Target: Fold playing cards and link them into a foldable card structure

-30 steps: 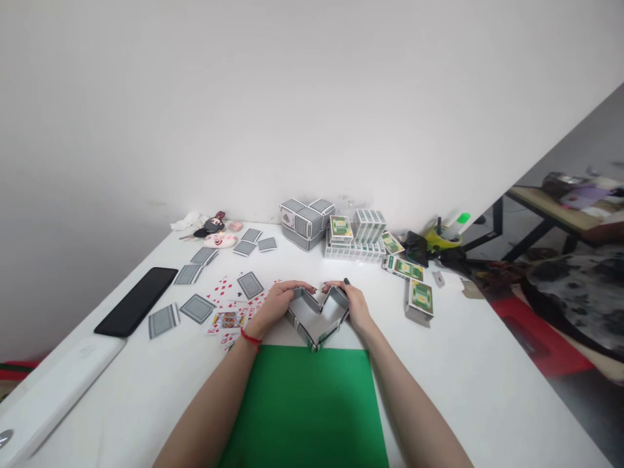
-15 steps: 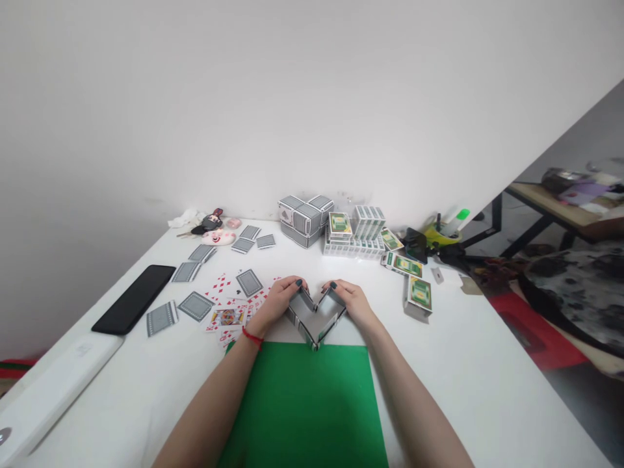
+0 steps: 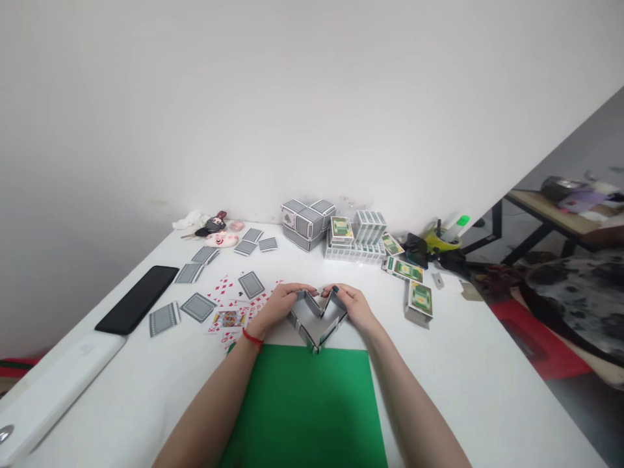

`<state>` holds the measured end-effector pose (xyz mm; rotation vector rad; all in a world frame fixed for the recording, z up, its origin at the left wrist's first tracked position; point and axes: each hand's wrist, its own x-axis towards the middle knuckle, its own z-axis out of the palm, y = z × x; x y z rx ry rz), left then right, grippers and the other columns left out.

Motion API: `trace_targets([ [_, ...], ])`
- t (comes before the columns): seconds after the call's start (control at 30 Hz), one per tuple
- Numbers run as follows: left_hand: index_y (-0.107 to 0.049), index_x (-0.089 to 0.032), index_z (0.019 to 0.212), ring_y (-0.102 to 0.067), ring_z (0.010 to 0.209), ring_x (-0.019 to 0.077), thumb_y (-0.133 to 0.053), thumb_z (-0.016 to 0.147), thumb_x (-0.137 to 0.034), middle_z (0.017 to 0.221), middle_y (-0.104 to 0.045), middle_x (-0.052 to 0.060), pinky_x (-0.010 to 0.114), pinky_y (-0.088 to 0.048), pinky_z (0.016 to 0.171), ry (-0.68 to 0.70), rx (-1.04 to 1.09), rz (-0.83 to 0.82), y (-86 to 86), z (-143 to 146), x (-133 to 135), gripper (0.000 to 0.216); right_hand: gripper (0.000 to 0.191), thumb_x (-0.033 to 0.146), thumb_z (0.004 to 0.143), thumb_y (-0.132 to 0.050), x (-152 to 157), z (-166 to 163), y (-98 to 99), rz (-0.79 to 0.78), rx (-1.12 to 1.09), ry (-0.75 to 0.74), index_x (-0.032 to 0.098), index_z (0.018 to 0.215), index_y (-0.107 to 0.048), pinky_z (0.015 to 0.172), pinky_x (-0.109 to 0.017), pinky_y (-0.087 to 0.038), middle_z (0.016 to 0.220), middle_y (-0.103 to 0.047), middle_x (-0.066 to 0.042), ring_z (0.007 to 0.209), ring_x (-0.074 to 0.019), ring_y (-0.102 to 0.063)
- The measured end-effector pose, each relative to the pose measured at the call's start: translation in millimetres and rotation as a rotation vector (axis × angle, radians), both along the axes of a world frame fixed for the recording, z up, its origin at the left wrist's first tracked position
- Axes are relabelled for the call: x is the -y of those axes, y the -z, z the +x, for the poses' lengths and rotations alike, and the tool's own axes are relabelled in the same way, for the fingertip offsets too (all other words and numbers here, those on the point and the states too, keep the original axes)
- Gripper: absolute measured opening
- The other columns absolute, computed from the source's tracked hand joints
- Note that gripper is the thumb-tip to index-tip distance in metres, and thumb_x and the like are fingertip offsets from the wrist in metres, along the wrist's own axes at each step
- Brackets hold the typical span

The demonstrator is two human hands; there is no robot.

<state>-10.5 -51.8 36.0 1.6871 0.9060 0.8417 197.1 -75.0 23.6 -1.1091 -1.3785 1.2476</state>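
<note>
A heart-shaped frame of folded playing cards (image 3: 302, 330) stands on the white table, hollow in the middle, its point toward me at the edge of a green sheet (image 3: 305, 403). My left hand (image 3: 280, 307) is closed on its upper left lobe, with a red string on the wrist. On the upper right lobe, my right hand (image 3: 355, 307) grips the card wall between thumb and fingers. Face-up red-suit cards (image 3: 228, 318) lie beside my left hand. Behind the frame sits a finished-looking heart-shaped card box (image 3: 307, 224) with patterned grey sides.
Stacked card packs (image 3: 355, 248) stand against the wall, and a loose pack (image 3: 419, 302) lies to the right. At left are face-down cards (image 3: 197, 307), a black phone (image 3: 139, 299) and a long white object (image 3: 63, 383). A yellow-green holder (image 3: 441, 240) stands back right.
The fingers of my left hand have shifted slightly along the upper left lobe. The card frame stays in nearly the same place, and the whole view has moved a little.
</note>
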Motion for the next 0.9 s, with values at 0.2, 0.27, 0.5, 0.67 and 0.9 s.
trace_targets([
  [0.2, -0.068, -0.016, 0.068, -0.061, 0.072, 0.0172, -0.033, 0.06, -0.012, 0.072, -0.069, 0.003, 0.028, -0.046, 0.071, -0.203, -0.073, 0.043, 13.3, 10.3, -2.7, 0.036, 0.036, 0.05, 0.081, -0.048, -0.3, -0.5, 0.0, 0.053, 0.04, -0.02, 0.019, 0.079, -0.067, 0.084, -0.035, -0.043, 0.084, -0.069, -0.005, 0.083, -0.0202, -0.061],
  [0.27, -0.067, -0.016, 0.065, -0.06, 0.069, 0.017, -0.032, 0.06, -0.012, 0.069, -0.068, 0.003, 0.028, -0.045, 0.069, -0.231, -0.094, 0.065, 15.4, 11.8, -3.3, 0.035, 0.036, 0.049, 0.081, -0.048, -0.1, -0.4, -0.1, 0.07, 0.068, -0.011, 0.019, 0.077, -0.067, 0.081, -0.034, -0.043, 0.081, -0.068, -0.005, 0.079, -0.0196, -0.06],
  [0.5, -0.071, -0.014, 0.081, -0.062, 0.087, 0.0204, -0.034, 0.059, -0.013, 0.085, -0.071, 0.005, 0.033, -0.043, 0.085, -0.069, 0.057, -0.011, 4.2, 5.1, 1.3, 0.042, 0.033, 0.046, 0.08, -0.05, 2.6, -0.9, -1.3, 0.043, -0.001, -0.007, 0.019, 0.08, -0.068, 0.084, -0.034, -0.042, 0.084, -0.069, -0.006, 0.083, -0.0202, -0.06],
  [0.67, -0.064, -0.01, 0.106, -0.051, 0.113, 0.0251, -0.034, 0.073, -0.021, 0.114, -0.062, 0.01, 0.041, -0.031, 0.101, 0.013, 0.232, -0.019, -3.3, -7.0, 3.3, 0.047, 0.028, 0.039, 0.078, -0.053, 5.1, -1.1, 4.7, 0.022, -0.167, 0.063, 0.019, 0.088, -0.069, 0.087, -0.037, -0.042, 0.088, -0.07, -0.007, 0.087, -0.0215, -0.062],
  [0.9, -0.053, -0.01, 0.12, -0.049, 0.115, 0.0244, -0.036, 0.081, -0.027, 0.119, -0.059, 0.011, 0.04, -0.03, 0.102, -0.119, 0.252, -0.057, -1.2, -20.3, 8.2, 0.046, 0.029, 0.036, 0.074, -0.053, 3.6, 0.4, 11.4, 0.022, -0.186, 0.151, 0.018, 0.091, -0.069, 0.09, -0.039, -0.04, 0.094, -0.07, -0.008, 0.094, -0.0239, -0.061],
])
